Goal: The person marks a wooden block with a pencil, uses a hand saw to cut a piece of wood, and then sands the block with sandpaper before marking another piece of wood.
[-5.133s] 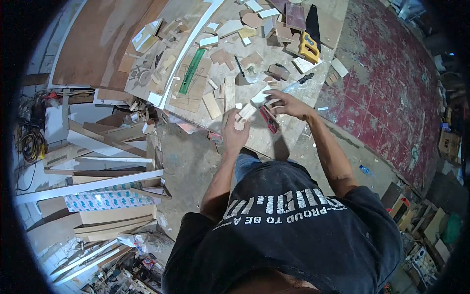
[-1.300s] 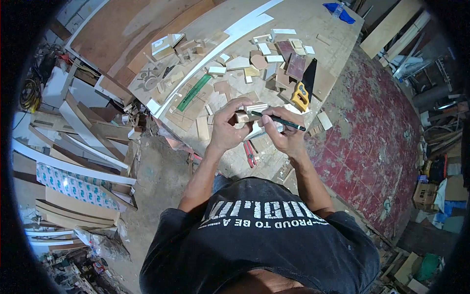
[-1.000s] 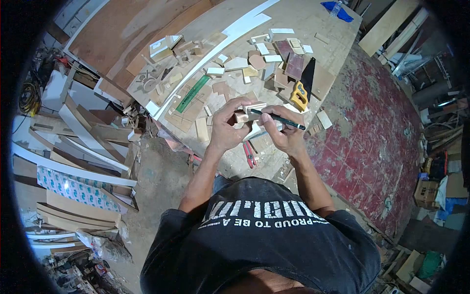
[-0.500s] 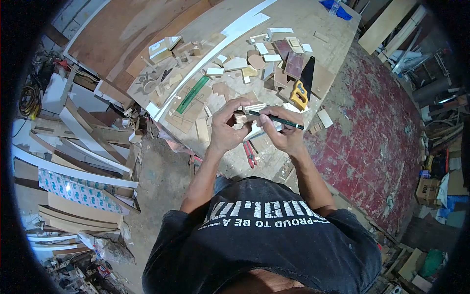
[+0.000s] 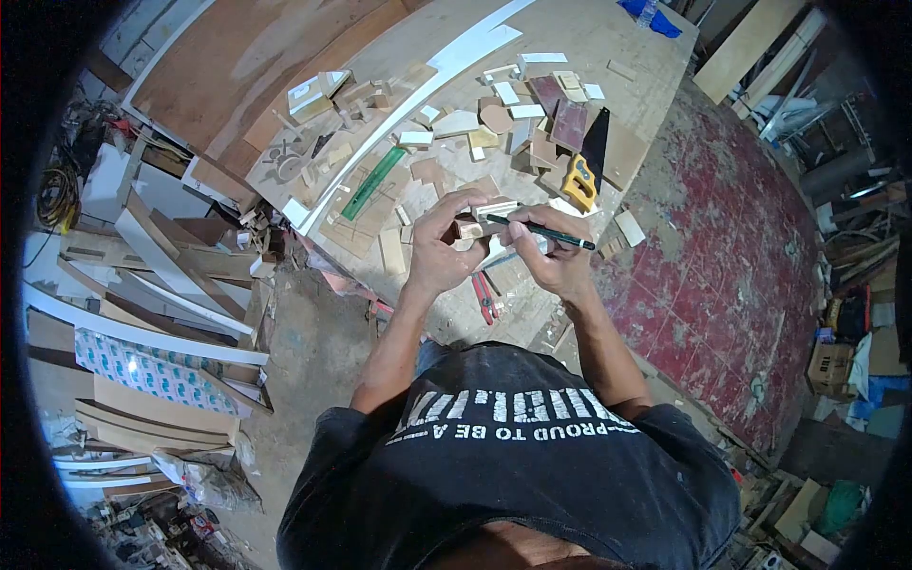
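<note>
My left hand (image 5: pixel 439 249) grips a small wooden piece (image 5: pixel 483 217) with a white face, held up above the near edge of the workbench (image 5: pixel 617 38). My right hand (image 5: pixel 556 258) holds a dark green pencil (image 5: pixel 549 232) whose tip rests on that piece. Both hands meet over the bench, close together. Red-handled pliers (image 5: pixel 485 297) lie on the bench just below my hands.
Many small wood offcuts cover the bench, with a green ruler (image 5: pixel 374 181), a long white strip (image 5: pixel 418 95) and a yellow-handled hand saw (image 5: pixel 585 169). Planks and boards (image 5: pixel 161 313) are piled on the floor at left. A red patterned floor (image 5: pixel 741 247) lies at right.
Five seconds ago my hands were low on the bench among the offcuts, without the pencil. Over the last second they stay nearly still, pencil tip on the piece.
</note>
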A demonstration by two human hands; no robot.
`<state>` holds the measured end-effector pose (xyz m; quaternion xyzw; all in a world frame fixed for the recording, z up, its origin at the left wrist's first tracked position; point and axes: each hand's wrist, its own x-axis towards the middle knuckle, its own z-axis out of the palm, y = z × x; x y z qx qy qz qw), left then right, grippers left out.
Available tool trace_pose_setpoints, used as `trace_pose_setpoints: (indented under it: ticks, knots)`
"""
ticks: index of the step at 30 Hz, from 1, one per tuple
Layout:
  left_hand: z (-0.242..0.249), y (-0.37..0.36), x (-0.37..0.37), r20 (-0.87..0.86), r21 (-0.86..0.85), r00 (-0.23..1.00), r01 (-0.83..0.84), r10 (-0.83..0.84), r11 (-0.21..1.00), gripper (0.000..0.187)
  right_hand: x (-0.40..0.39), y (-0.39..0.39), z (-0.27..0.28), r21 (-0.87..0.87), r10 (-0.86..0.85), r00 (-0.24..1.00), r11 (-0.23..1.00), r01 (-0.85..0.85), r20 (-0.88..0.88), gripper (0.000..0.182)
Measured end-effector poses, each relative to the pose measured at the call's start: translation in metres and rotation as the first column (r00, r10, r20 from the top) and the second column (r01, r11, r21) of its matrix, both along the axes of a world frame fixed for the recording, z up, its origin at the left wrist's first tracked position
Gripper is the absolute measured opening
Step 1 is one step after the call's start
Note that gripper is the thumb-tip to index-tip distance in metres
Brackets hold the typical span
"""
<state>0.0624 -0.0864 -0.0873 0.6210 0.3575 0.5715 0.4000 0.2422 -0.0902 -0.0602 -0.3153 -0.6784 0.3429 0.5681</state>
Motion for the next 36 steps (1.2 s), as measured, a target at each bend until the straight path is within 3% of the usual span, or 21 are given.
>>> trace_pose_setpoints:
  ticks: [3,6,11,15,17,20,24,26,27,29,32,36]
  knots:
    - [0.001,-0.001,-0.001,-0.036,0.007,0.999,0.004,-0.004,1.0,0.053,0.001,0.0,0.0,-0.024,0.015,1.0,1.0,-0.015,-0.022,0.011]
    - [0.005,-0.002,0.0,-0.04,0.048,0.999,-0.006,0.007,0.999,0.052,0.004,0.001,0.003,0.05,0.04,0.995,0.998,-0.045,0.096,0.008]
    - [0.012,-0.005,0.0,-0.08,0.034,0.996,-0.032,0.035,0.999,0.053,-0.002,-0.002,0.002,-0.085,0.012,0.996,0.996,-0.02,-0.094,0.011]
    - [0.009,-0.004,-0.002,-0.103,0.058,0.994,-0.039,0.045,0.998,0.054,0.001,-0.001,0.002,0.025,0.018,0.999,0.999,-0.019,0.038,0.011]
    - [0.007,-0.004,0.0,-0.08,0.046,0.996,-0.032,0.036,0.998,0.054,-0.003,-0.004,0.004,-0.111,0.01,0.994,0.994,-0.022,-0.109,0.011]
    - [0.004,-0.003,-0.001,-0.071,0.04,0.997,-0.03,0.033,0.999,0.054,0.001,-0.003,0.004,-0.025,0.023,1.0,0.999,-0.024,-0.009,0.011]
    - [0.005,-0.002,0.001,-0.082,0.073,0.996,-0.038,0.044,0.997,0.054,0.0,-0.001,0.002,-0.108,0.026,0.994,0.993,-0.037,-0.104,0.011]
    - [0.004,-0.001,0.002,-0.072,0.072,0.997,-0.034,0.04,0.997,0.053,0.003,0.001,0.005,0.091,0.016,0.996,0.996,-0.024,0.087,0.01]
    - [0.005,-0.001,0.002,-0.062,0.07,0.997,-0.031,0.035,0.997,0.053,0.003,0.0,0.004,0.09,0.015,0.996,0.996,-0.023,0.087,0.01]
    - [0.008,-0.002,0.003,-0.064,0.055,0.997,-0.031,0.035,0.998,0.052,0.0,-0.002,0.002,-0.13,0.028,0.994,0.991,-0.042,-0.107,0.009]
    - [0.008,0.0,0.001,-0.081,0.061,0.996,-0.038,0.043,0.997,0.052,0.004,0.0,0.005,-0.035,0.053,0.998,0.998,-0.053,-0.016,0.01]
    - [0.008,0.0,0.002,-0.075,0.075,0.996,-0.031,0.037,0.997,0.053,0.004,0.001,0.005,-0.074,0.054,0.996,0.996,-0.059,-0.07,0.009]
